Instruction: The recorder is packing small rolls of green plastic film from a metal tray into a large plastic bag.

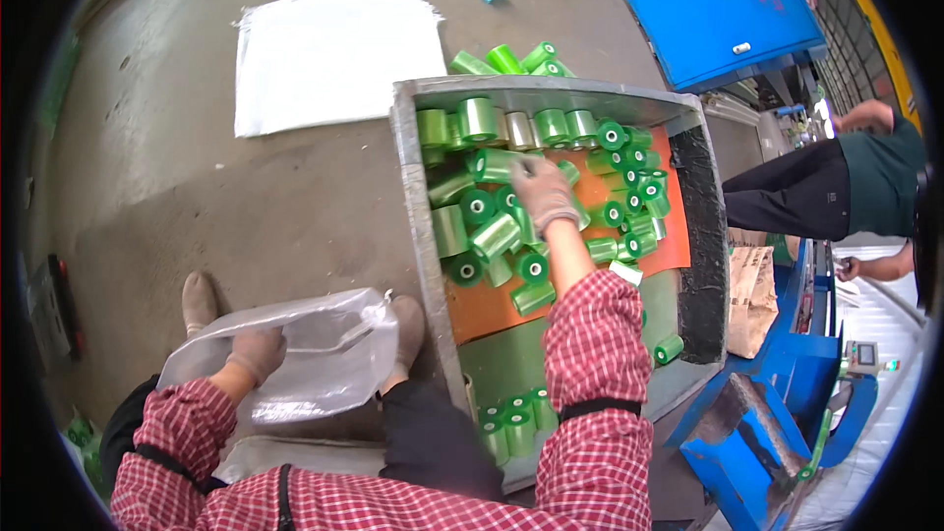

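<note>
My right hand, in a pale glove, reaches into a grey-walled bin of green film rolls. Its fingers close on the end of a roll of green film lying on the pile; part of the grip is hidden under the glove. Other rolls lie around it, some upright and some on their sides with their cores showing. Low on the left, my gloved left hand is closed on a translucent whitish plastic bag, which hangs over my feet with its mouth partly spread.
An orange sheet lines part of the bin. Beyond the bin's far wall lie more green rolls. White folded sacking lies on the floor. A co-worker stands at the right, near blue machinery and a blue cabinet.
</note>
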Available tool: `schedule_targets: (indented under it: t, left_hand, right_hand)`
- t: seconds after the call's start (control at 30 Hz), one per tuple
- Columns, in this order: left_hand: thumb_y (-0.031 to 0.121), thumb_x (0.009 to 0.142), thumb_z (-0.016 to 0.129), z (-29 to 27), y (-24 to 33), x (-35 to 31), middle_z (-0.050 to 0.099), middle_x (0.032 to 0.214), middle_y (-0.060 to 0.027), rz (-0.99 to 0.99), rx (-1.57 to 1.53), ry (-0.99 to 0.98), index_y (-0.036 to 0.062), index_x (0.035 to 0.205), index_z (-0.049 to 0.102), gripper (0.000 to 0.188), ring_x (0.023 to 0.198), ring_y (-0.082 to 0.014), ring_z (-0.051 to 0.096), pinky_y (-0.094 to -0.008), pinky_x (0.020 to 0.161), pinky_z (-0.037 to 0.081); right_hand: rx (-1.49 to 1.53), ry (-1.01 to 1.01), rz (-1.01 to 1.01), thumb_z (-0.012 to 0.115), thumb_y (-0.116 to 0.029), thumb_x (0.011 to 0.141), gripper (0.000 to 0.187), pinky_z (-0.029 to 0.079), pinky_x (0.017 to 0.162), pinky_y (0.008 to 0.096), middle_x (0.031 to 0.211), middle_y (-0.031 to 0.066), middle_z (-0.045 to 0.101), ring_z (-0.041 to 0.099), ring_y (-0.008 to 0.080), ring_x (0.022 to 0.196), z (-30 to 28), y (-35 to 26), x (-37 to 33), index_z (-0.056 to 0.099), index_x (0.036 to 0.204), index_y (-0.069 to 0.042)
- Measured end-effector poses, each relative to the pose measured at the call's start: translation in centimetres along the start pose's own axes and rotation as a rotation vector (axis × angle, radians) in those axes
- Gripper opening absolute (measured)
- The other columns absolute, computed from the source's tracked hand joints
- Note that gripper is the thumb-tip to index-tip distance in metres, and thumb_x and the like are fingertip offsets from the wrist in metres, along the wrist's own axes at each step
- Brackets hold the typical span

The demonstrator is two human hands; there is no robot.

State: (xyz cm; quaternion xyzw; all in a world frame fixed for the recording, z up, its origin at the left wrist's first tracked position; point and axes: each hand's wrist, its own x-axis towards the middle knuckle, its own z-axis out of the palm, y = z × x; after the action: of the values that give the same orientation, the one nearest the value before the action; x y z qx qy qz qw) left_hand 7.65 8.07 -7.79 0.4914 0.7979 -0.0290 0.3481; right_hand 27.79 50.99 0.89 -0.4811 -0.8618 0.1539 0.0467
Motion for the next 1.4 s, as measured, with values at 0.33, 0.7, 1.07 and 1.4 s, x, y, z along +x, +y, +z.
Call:
schedule_targets:
  t: [0.33,0.7,1.07,1.4]
  left_hand:
    - [0.022,0.075,0.055,-3.1,2.9,-3.5,0.054,0.104,-0.0217,-0.169,0.082,-0.063,0.0029,0.105,0.053,0.036,0.097,-0.0381,0.051,-0.0454,0.085,0.04]
    - [0.019,0.073,0.058,-3.6,2.3,-6.1,0.054,0.107,-0.0195,-0.307,0.108,-0.197,0.0038,0.11,0.052,0.04,0.1,-0.0354,0.051,-0.0426,0.086,0.04]
    - [0.015,0.072,0.057,-1.7,1.9,-5.7,0.053,0.108,-0.0182,-0.291,0.118,-0.184,0.0065,0.109,0.051,0.038,0.097,-0.0363,0.051,-0.043,0.083,0.041]
    - [0.013,0.072,0.059,-3.1,2.2,-6.7,0.055,0.104,-0.0174,-0.308,0.133,-0.188,0.0056,0.106,0.053,0.035,0.095,-0.036,0.053,-0.0428,0.081,0.043]
  right_hand:
    - [0.053,-0.045,0.697,0.067,-0.051,0.065,0.097,0.039,0.093,0.0414,0.13,0.0217,0.042,0.046,0.0356,0.115,3.6,13.2,5.4,0.021,0.137,-0.007]
    - [0.475,-0.175,0.472,0.074,-0.041,0.065,0.077,0.043,0.085,0.0324,0.106,0.0177,0.059,0.057,0.0253,0.097,4.7,22.8,1.7,0.043,0.119,0.005]
    - [0.094,-0.118,0.582,0.058,-0.046,0.076,0.047,0.041,0.083,0.0445,0.095,0.0229,0.058,0.053,0.0374,0.095,1.7,18.4,-22.9,0.06,0.096,-0.003]
    - [-0.385,-0.245,0.672,0.065,-0.054,0.068,0.079,0.041,0.09,0.0395,0.11,0.0223,0.05,0.046,0.0367,0.107,-2.5,24.3,-6.1,0.041,0.122,-0.003]
